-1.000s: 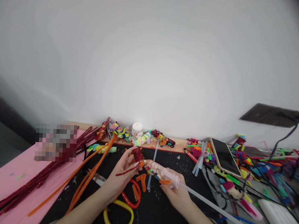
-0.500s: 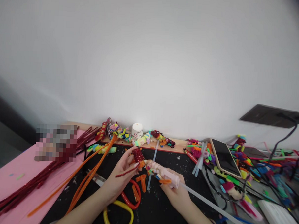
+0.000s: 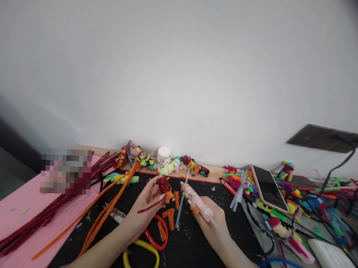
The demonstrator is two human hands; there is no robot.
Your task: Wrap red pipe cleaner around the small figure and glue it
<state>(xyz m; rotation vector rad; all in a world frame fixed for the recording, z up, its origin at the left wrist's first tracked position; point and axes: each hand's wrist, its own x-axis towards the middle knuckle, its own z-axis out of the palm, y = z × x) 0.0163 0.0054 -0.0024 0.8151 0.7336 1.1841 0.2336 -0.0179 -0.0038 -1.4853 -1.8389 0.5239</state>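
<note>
Above the black mat [image 3: 188, 249], short of its far edge, our left hand [image 3: 146, 205] pinches a red tinsel coil [image 3: 164, 185], already wound but with one strand [image 3: 150, 207] loose, our right hand [image 3: 212, 220] grips a pink glue gun [image 3: 199, 203], and orange pieces [image 3: 171, 218] lie separate below.

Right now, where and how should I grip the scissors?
Probably by the yellow loop, coming from the near side: it lies nearest the camera, an open ring. The blade points away, the left forearm hides the middle, and an orange piece lies within the red loop.
</note>
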